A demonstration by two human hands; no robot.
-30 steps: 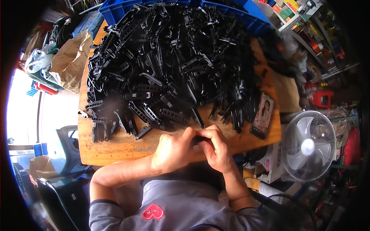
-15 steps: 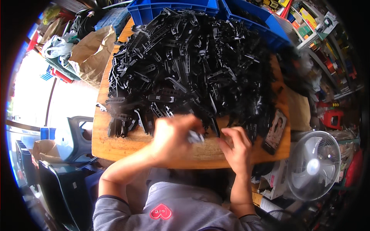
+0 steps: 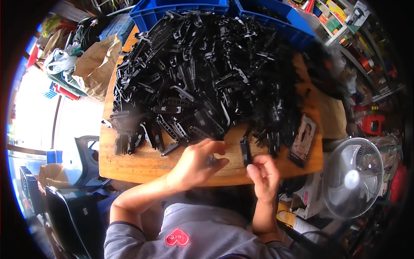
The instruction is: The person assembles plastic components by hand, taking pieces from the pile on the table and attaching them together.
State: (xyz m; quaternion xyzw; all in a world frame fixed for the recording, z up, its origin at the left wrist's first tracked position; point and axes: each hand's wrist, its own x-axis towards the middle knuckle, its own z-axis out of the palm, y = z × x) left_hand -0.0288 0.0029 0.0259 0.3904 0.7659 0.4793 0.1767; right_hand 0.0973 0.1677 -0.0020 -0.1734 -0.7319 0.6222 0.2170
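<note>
A large heap of black plastic strip-like parts (image 3: 185, 73) covers most of the wooden table (image 3: 142, 166). Near the front edge my right hand (image 3: 264, 175) pinches one long, narrow black plastic part (image 3: 245, 150) between thumb and fingers, its far end pointing away from me. To its left is my left hand (image 3: 196, 164), thumb and forefinger apart, the other fingers curled. A small greyish-blue glint shows inside that hand; what it is I cannot make out. The two hands do not touch.
Two blue plastic bins (image 3: 181, 9) stand behind the heap. A phone-like flat object (image 3: 303, 142) with a picture lies at the table's right edge. On the right is a round fan (image 3: 351, 178); on the left are a brown paper bag (image 3: 97, 62) and a pale blue plastic chair (image 3: 82, 157).
My right hand has taken hold of a black part and drawn it toward the table's front edge. My left hand has dropped slightly nearer to me, thumb and forefinger now apart.
</note>
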